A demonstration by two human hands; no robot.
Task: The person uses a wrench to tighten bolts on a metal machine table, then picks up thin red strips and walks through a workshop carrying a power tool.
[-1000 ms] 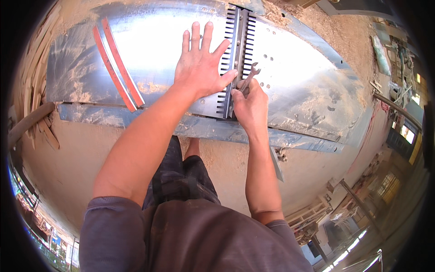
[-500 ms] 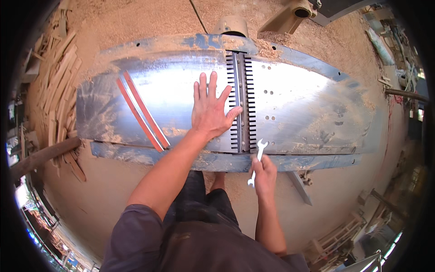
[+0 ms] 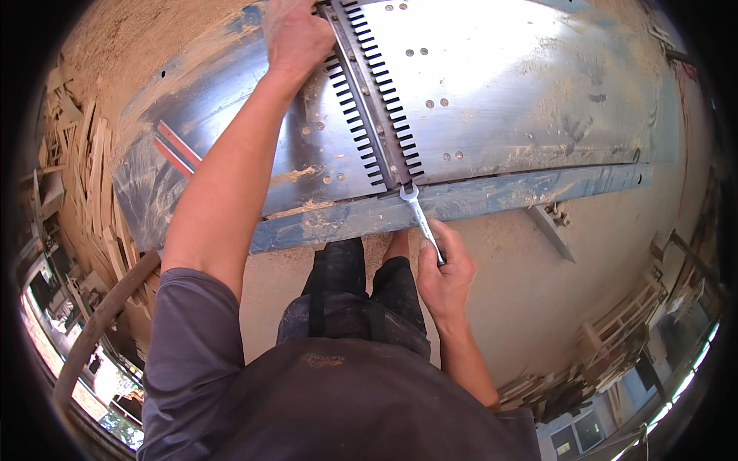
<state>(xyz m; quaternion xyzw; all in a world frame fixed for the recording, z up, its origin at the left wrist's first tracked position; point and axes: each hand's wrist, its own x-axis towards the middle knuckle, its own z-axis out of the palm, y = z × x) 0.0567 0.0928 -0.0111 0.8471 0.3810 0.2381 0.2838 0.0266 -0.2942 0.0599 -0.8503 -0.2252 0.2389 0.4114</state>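
Note:
My right hand (image 3: 447, 273) is closed around the lower part of a silver open-end wrench (image 3: 421, 215). The wrench's upper jaw is at the near end of a long cutter block (image 3: 375, 115), by the table's front edge; whether it grips a bolt is too small to tell. At the block's far end is my left hand (image 3: 298, 37), its fingers blurred and partly cut off by the picture's top. The block lies in a slot between two toothed lips of a metal planer table (image 3: 523, 107). Two thin red-and-silver strips (image 3: 177, 150) rest on the table's left part, partly behind my left forearm.
A blue-grey rail (image 3: 530, 190) runs along the table's front, dusted with sawdust. Wood offcuts (image 3: 100, 177) are piled at the left, near a curved brown pole (image 3: 100, 323). More timber (image 3: 553, 396) lies at the lower right. A grey bracket (image 3: 553, 234) juts out below the rail.
My left hand has moved from flat on the table to the cutter block's far end. The wrench's jaw has come to the block's near end. The view has shifted toward the near side.

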